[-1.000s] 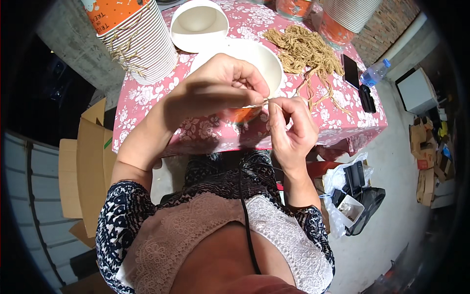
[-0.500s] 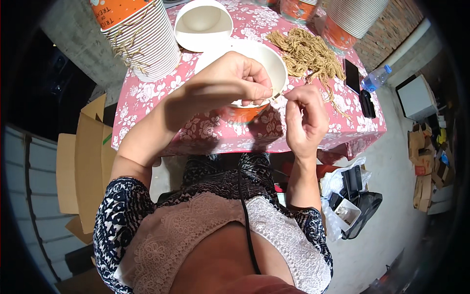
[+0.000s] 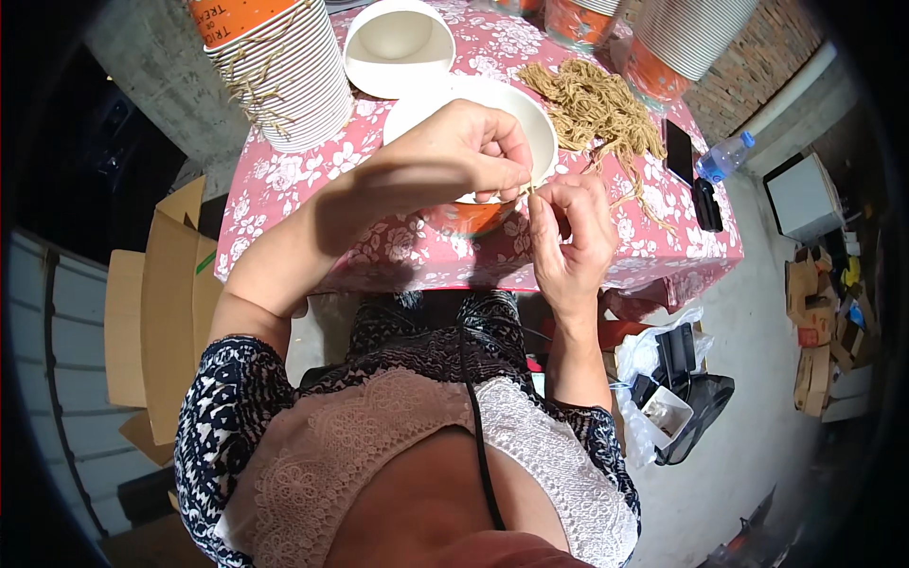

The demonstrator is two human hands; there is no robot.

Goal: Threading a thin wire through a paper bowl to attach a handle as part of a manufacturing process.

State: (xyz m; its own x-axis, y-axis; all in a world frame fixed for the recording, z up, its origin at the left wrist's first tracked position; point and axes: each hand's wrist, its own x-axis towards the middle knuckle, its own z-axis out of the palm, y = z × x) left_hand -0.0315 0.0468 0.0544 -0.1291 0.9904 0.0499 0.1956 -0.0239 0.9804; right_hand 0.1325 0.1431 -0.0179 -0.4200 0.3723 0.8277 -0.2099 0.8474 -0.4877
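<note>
A paper bucket (image 3: pixel 476 217), orange outside and white inside, stands at the table's near edge with its mouth facing up. My left hand (image 3: pixel 478 147) reaches over it, thumb and fingers pinching a thin tan cord (image 3: pixel 531 189) beside the near right part of the rim. Close to those fingertips, my right hand (image 3: pixel 576 237) pinches the cord too, between thumb and forefinger. Most of the cord is hidden by my fingers, and I cannot tell how it meets the bucket.
A heap of tan cords (image 3: pixel 597 109) lies right of the bucket, near a phone (image 3: pixel 678 151), a plastic bottle (image 3: pixel 725 156) and a small black object (image 3: pixel 706 203). Behind stands a white bowl-shaped container (image 3: pixel 399 47). Stacked buckets (image 3: pixel 284 85) rise at left, more stacks (image 3: pixel 677 47) at right.
My right hand has moved left, bringing its fingertips nearer to those of my left hand. The left hand stays almost in place at the rim.
</note>
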